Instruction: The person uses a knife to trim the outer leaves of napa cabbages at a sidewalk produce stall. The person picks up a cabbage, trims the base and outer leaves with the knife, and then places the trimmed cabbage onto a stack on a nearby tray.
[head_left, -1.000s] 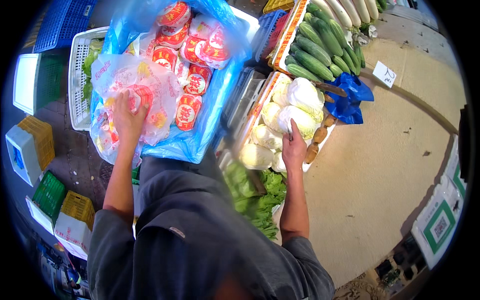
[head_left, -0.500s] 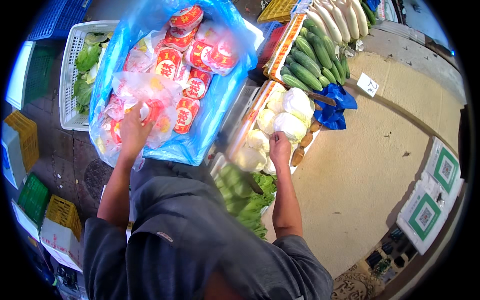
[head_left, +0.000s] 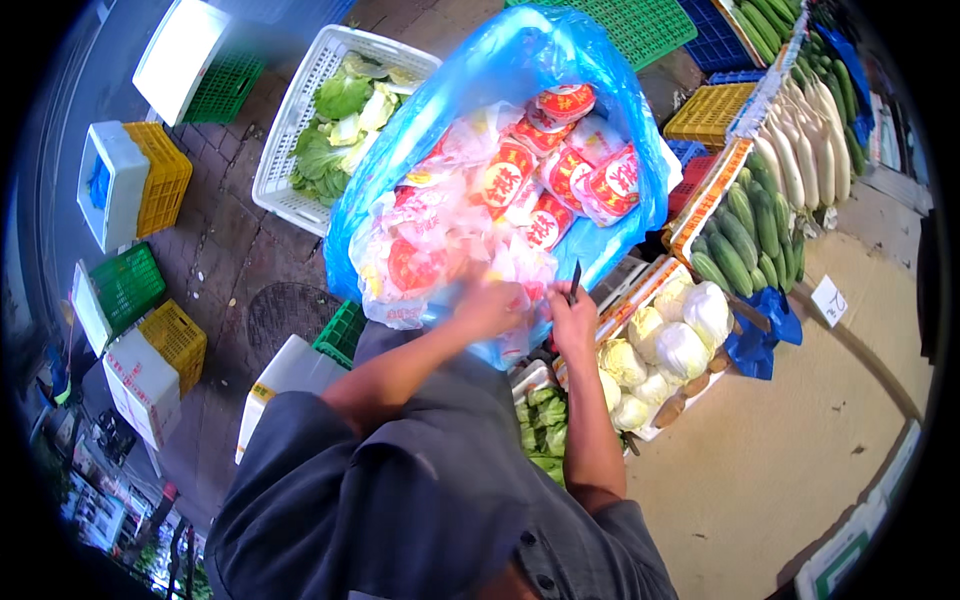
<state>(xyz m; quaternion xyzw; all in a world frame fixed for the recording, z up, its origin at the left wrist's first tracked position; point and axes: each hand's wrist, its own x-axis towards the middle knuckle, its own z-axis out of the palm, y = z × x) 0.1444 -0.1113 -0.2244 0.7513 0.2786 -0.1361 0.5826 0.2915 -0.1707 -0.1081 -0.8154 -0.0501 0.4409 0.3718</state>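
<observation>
A blue plastic liner (head_left: 345, 215) wraps a large container holding several round bundles (head_left: 505, 180) in red-and-white printed film. Over its near side, my left hand (head_left: 488, 308) is smeared by motion, so its fingers are hard to read. Crumpled clear plastic film (head_left: 515, 335) lies against that hand. Close to its right, my right hand (head_left: 573, 322) is closed around a slim dark tool (head_left: 576, 282), perhaps a small knife, whose tip points up from the fingers. Loose film (head_left: 400, 310) spills over the liner's near left edge.
A white crate (head_left: 268, 180) of leafy greens stands left of the liner. On the right are pale cabbages (head_left: 682, 350), cucumbers (head_left: 735, 240) and white radishes (head_left: 800, 150). Below my right hand sit green vegetables (head_left: 545, 420). A white foam box (head_left: 290, 375) stands lower left.
My right hand has left the cabbages and come over to the liner's near edge. My left hand has drawn back toward me, closer to the right one. The view has shifted left.
</observation>
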